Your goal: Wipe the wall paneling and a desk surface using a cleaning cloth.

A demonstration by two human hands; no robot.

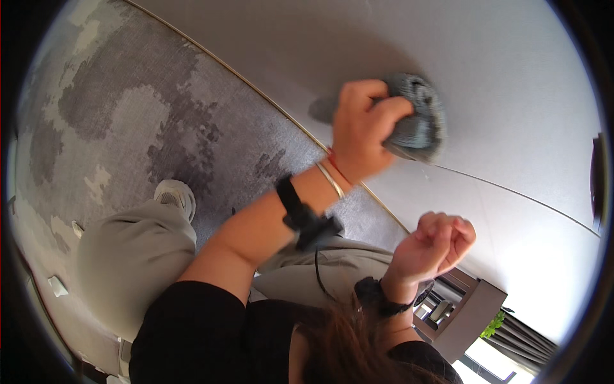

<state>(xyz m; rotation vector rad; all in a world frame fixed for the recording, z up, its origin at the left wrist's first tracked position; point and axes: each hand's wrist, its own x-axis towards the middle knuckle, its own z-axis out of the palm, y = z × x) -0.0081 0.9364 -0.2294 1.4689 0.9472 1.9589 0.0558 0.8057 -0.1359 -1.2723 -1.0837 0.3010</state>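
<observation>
My left hand (366,131) is closed round a bunched grey-blue cloth (419,118), slightly smeared by motion. The cloth lies up against the pale grey wall panel (499,83), and a dark shadow falls on the panel beside it. Lower and to the right, my right hand (436,246) is raised in front of the panel with its fingers curled in toward the palm. Nothing shows between those fingers, and the hand stays apart from the cloth.
A thin gold trim strip (240,75) runs between the panel and the mottled grey carpet (121,121). A dark seam (511,190) crosses the panel. At the lower right stand a brown shelf unit (470,313), a green plant (492,325) and a dark curtain (524,339).
</observation>
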